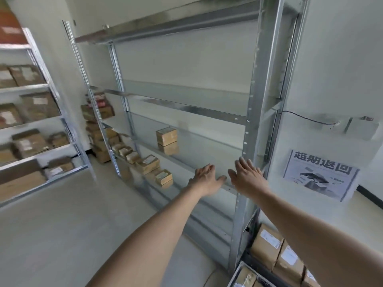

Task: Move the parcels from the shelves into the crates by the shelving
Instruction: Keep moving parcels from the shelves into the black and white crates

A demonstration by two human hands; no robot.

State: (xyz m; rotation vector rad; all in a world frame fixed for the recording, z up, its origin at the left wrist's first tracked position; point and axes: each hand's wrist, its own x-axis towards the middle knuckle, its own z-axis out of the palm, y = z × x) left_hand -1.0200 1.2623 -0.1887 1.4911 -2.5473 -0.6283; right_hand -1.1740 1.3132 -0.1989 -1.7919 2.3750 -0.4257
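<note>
Both arms are stretched out toward the grey galvanised metal shelving (251, 121), and both hands are holding nothing. The left hand (204, 178) is flat, fingers straight, hovering at the front edge of a bare shelf. Whether it touches the metal, I cannot tell. The right hand (247, 175) is beside it, just apart, fingers spread and straight, close to the shelving's right upright. The nearest target, a small brown cardboard parcel (166, 136), sits one shelf level up and off to the left of the left hand, well out of its grasp, standing alone. Lower and further left, a row of brown cardboard parcels (149, 163) runs along the front of a shelf, its near end stopping short of the left hand. Down at the foot of the shelving on the right, under the right forearm, a pale-rimmed crate (235, 274) shows at the frame's bottom edge, with labelled brown boxes (267, 244) packed just behind it. On the white wall to the right hangs a printed paper poster (320, 175). Far left, a second metal rack (41, 121) is loaded with blurred cartons.
</note>
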